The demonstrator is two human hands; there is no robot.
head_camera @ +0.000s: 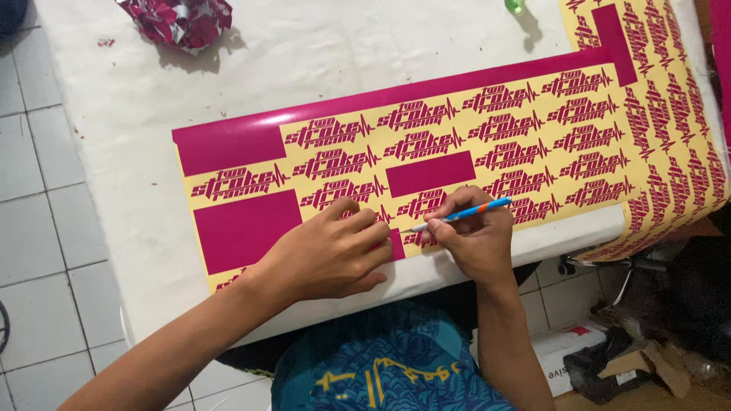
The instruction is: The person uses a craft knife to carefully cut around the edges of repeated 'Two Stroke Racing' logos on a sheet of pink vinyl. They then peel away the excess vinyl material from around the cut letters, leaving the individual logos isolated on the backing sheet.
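counter: white, matte, cloth- or paper-like cover with faint creases; near edge runs in front of the person's torso.
room: pale grey square floor tiles left of the counter; under its right end, a cardboard box, dark bags and clutter on the floor.
vinyl sheet: long rectangle lying flat, slanted across the counter's middle; glossy magenta film on pale yellow backing. Most film is gone, leaving rows of magenta logo decals; solid magenta blocks remain along the far edge, the left end and mid-sheet.
second sheet: same yellow/magenta stock at the counter's right end, drooping over the right edge.
scrap wad: crumpled magenta film, shiny, near the far left corner, well apart from the sheets.
green object: small, translucent, at the far edge; kind unclear.
left hand: palm down on the vinyl sheet's near edge, fingers loosely curled, tips pressing the sheet just left of the tool tip. Holds nothing.
right hand: pen grip, fingers closed tight around the tool; heel of hand at the counter's near edge.
cutting tool: slim pen-shaped knife, blue and orange barrel, metal tip; tilted low, tip meets the sheet at a decal in the near row, between both hands.
clothing: blue patterned shirt with yellow print.
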